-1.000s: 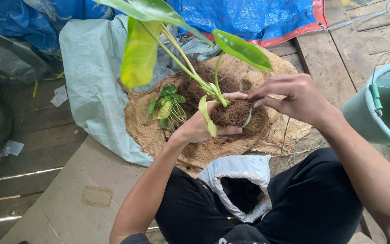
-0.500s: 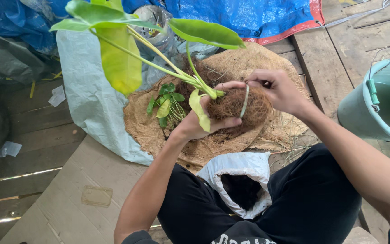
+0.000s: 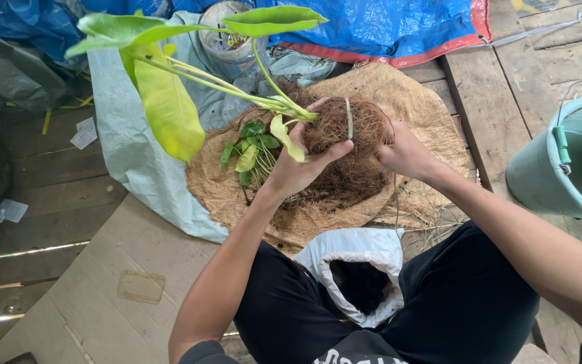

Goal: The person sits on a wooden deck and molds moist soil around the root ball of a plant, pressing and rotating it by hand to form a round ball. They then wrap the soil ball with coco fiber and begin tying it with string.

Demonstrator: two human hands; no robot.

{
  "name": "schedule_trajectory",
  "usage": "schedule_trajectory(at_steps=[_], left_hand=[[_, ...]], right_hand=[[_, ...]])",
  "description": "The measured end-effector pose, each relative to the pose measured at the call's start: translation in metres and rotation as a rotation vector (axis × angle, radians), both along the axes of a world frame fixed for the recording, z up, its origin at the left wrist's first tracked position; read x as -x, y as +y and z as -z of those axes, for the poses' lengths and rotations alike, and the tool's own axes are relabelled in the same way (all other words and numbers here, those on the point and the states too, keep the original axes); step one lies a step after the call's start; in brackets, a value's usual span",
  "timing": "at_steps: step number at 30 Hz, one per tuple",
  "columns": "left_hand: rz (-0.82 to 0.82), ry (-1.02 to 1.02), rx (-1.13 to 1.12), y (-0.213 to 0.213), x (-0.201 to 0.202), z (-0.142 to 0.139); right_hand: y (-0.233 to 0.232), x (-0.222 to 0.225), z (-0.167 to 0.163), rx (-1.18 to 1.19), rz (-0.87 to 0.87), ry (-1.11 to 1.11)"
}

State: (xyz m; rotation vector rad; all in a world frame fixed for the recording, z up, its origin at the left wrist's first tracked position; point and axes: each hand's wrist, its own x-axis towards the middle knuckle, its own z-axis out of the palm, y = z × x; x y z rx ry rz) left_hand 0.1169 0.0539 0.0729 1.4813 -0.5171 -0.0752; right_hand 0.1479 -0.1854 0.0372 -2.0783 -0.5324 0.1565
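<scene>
Left hand (image 3: 301, 165) fingers curled tight around the fibre ball (image 3: 348, 128) of the plant (image 3: 170, 101); right hand (image 3: 405, 154) cupped its far side, fingers hidden.

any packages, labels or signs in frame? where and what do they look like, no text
White sack: open, rolled rim, dark fill, between the person's knees.
Pale sack: flat, grey-green, left of the fibre mat.
Round container: whitish with a coloured label, top centre behind the leaves.
Paper scraps: small, white, on the planks at left.
No signs or screens.
</scene>
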Motion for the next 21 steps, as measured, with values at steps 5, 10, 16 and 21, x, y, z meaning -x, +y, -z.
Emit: schedule_trajectory(at_steps=[5, 10, 16, 21], left_hand=[[-0.095, 0.101, -0.108, 0.004, -0.006, 0.007], [-0.168, 0.156, -0.166, 0.002, -0.005, 0.013], [-0.173, 0.199, 0.203, -0.006, -0.007, 0.003], [-0.331, 0.156, 0.49, 0.017, -0.026, -0.004]], right_hand=[[0.004, 0.0, 0.004, 0.191, 0.038, 0.148], [0.006, 0.008, -0.008, 0.428, 0.01, 0.008], [0.01, 0.019, -0.024, 0.216, -0.122, 0.012], [-0.004, 0.009, 0.009, 0.507, -0.281, 0.33]])
